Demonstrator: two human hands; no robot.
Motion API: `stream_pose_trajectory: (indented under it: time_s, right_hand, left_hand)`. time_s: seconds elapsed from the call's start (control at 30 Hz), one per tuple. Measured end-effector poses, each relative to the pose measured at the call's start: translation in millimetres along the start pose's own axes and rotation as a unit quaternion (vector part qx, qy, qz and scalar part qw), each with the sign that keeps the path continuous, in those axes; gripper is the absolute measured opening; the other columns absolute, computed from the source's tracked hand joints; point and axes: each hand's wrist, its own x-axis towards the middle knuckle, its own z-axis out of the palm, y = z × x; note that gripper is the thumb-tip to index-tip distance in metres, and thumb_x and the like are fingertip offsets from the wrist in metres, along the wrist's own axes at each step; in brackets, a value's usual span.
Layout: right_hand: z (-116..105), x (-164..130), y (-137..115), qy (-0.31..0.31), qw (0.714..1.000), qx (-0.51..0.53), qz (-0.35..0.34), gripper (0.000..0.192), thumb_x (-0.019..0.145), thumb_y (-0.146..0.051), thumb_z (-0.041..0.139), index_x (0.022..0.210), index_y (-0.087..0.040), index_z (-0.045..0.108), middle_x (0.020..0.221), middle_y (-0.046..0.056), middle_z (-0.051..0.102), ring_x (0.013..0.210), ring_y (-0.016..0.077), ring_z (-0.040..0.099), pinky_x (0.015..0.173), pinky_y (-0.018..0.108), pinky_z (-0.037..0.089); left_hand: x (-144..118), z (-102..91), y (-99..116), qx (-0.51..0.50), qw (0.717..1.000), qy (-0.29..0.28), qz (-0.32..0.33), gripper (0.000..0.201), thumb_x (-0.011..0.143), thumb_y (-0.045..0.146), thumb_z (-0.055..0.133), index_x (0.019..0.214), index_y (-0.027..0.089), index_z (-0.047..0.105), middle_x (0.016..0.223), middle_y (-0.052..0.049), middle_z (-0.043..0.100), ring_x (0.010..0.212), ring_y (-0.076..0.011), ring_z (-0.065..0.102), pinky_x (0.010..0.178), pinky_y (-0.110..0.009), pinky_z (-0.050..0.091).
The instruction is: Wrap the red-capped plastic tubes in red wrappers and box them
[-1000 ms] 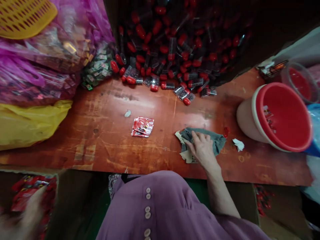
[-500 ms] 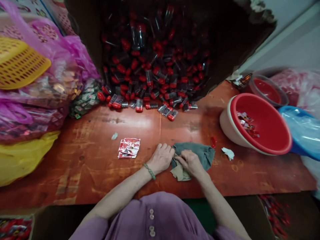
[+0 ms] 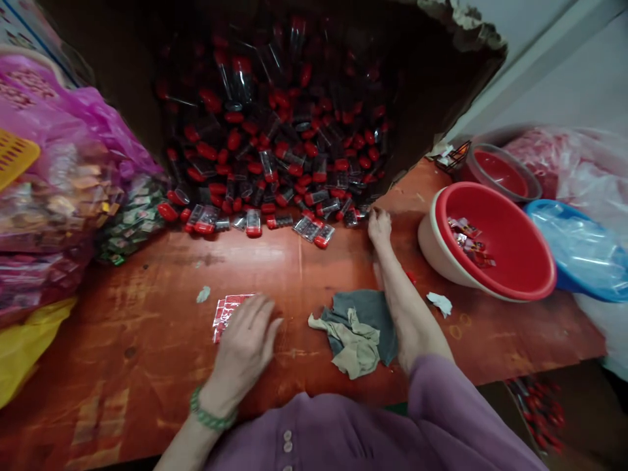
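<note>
Where the wooden table meets the person's purple garment, the left hand lies flat with fingers spread and relaxed, palm down, its fingertips resting on the near edge of a small stack of red foil packets; a green bead bracelet circles that wrist. Just right of this hand sits one crumpled cloth, grey with a beige part bunched on top, touching the inner side of the right forearm. Two small white paper scraps lie on the table, one left of the packets and one right of the forearm. Farther out, the right hand is stretched to the front edge of a heap of red-capped clear tubes, fingers curled together at the nearest tubes; whether it actually grips one cannot be told. The tubes, far too many to count, spill from a dark cardboard box at the back. On the right stand three bowls: one red bowl tilted toward the person with a few packets inside, one blue bowl beside it, and one clear bowl with red contents behind. On the left are pink bags of packets, one yellow bag and a yellow basket.
</note>
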Motion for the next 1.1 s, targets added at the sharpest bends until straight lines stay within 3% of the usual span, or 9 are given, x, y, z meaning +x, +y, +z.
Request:
stream_pose_trajectory:
  time_s: [0.07, 0.17, 0.33, 0.5, 0.7, 0.8, 0.9, 1.1]
  right_hand:
    - [11, -6, -3, -0.006, 1.0, -0.025, -0.002, 0.044, 0.097, -0.035, 0.031, 0.109, -0.008, 0.062, 0.113, 0.026, 0.064, 0.109, 0.033, 0.058, 0.095, 0.055, 0.043]
    - [22, -31, -17, -0.025, 0.998, -0.047, -0.039, 0.039, 0.096, -0.031, 0.034, 0.112, -0.009, 0.061, 0.115, 0.024, 0.064, 0.111, 0.0318, 0.057, 0.097, 0.052, 0.041]
    - [27, -92, -47, -0.082, 0.987, -0.045, -0.128, 0.035, 0.096, -0.029, 0.039, 0.119, -0.013, 0.06, 0.118, 0.018, 0.065, 0.112, 0.027, 0.057, 0.098, 0.043, 0.042]
    - [18, -140, -73, -0.134, 0.966, -0.045, -0.214, 0.04, 0.099, -0.033, 0.038, 0.13, -0.014, 0.055, 0.128, 0.018, 0.062, 0.119, 0.0297, 0.054, 0.102, 0.047, 0.041]
    - [-14, -160, -89, -0.255, 0.915, -0.096, -0.296, 0.057, 0.094, -0.047, 0.053, 0.137, -0.011, 0.05, 0.138, 0.023, 0.053, 0.124, 0.0372, 0.051, 0.1, 0.054, 0.044]
    - [-22, -164, -97, -0.27, 0.897, -0.11, -0.332, 0.051, 0.092, -0.036, 0.058, 0.137, -0.013, 0.051, 0.142, 0.022, 0.049, 0.126, 0.0375, 0.048, 0.099, 0.054, 0.043]
    - [-19, -167, -106, -0.284, 0.882, -0.141, -0.348, 0.037, 0.095, -0.025, 0.052, 0.131, -0.016, 0.057, 0.134, 0.019, 0.055, 0.12, 0.0358, 0.05, 0.095, 0.052, 0.044]
    - [-8, -173, -110, -0.273, 0.882, -0.162, -0.349, 0.036, 0.1, -0.03, 0.039, 0.122, -0.01, 0.058, 0.123, 0.021, 0.058, 0.112, 0.0345, 0.051, 0.095, 0.052, 0.04]
  left_hand:
    - [-20, -14.4, -24, 0.033, 0.999, -0.016, -0.01, 0.044, 0.087, 0.008, 0.056, 0.131, 0.01, 0.052, 0.129, -0.021, 0.062, 0.123, -0.0313, 0.058, 0.104, -0.048, 0.05]
    - [-49, -22.5, -48, 0.074, 0.993, -0.089, -0.011, 0.062, 0.083, -0.001, 0.047, 0.143, 0.013, 0.042, 0.142, -0.022, 0.054, 0.133, -0.0337, 0.053, 0.105, -0.051, 0.049]
    - [-70, -18.5, -59, 0.088, 0.984, -0.156, -0.002, 0.073, 0.077, -0.005, 0.037, 0.148, 0.012, 0.039, 0.145, -0.019, 0.052, 0.134, -0.031, 0.052, 0.108, -0.049, 0.049]
    - [-68, -18.0, -61, 0.06, 0.988, -0.138, -0.012, 0.056, 0.086, 0.003, 0.04, 0.138, 0.015, 0.056, 0.143, -0.017, 0.056, 0.133, -0.0301, 0.053, 0.11, -0.052, 0.046]
    - [-64, -15.3, -60, 0.022, 0.995, -0.101, 0.004, 0.038, 0.091, 0.007, 0.041, 0.115, 0.016, 0.07, 0.124, -0.014, 0.069, 0.12, -0.0269, 0.061, 0.103, -0.047, 0.048]
    - [-60, -13.8, -58, 0.018, 0.997, -0.078, 0.012, 0.031, 0.092, 0.008, 0.043, 0.105, 0.014, 0.07, 0.117, -0.014, 0.071, 0.11, -0.026, 0.062, 0.093, -0.043, 0.051]
    - [-56, -13.7, -57, 0.02, 0.996, -0.089, -0.004, 0.029, 0.091, 0.006, 0.041, 0.102, 0.011, 0.067, 0.11, -0.015, 0.07, 0.099, -0.0247, 0.061, 0.088, -0.039, 0.052]
    - [-51, -13.5, -56, 0.062, 0.993, -0.094, 0.029, 0.033, 0.092, 0.006, 0.04, 0.114, 0.006, 0.064, 0.107, -0.017, 0.068, 0.095, -0.0255, 0.058, 0.084, -0.038, 0.051]
